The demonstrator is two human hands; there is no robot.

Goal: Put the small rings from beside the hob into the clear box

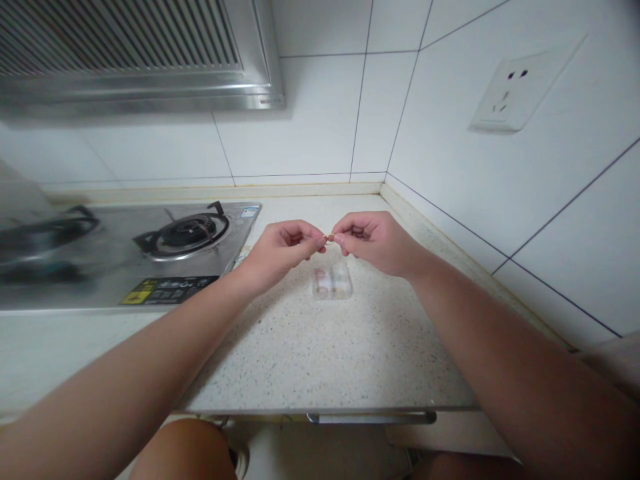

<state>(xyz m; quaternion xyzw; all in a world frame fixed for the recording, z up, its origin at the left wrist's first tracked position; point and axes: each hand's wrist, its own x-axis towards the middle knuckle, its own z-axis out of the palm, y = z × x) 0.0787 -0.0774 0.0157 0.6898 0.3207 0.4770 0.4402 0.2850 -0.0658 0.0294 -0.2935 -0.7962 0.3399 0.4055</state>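
My left hand and my right hand meet above the speckled countertop. Both are closed in a pinch on a tiny brownish object held between their fingertips; it is too small to name. Just below the hands a small clear plastic box rests on the counter, with small reddish and pale items inside.
A steel gas stove with a black burner lies to the left. A range hood hangs above it. White tiled walls enclose the corner, with a socket on the right wall. A drawer handle runs under the counter edge.
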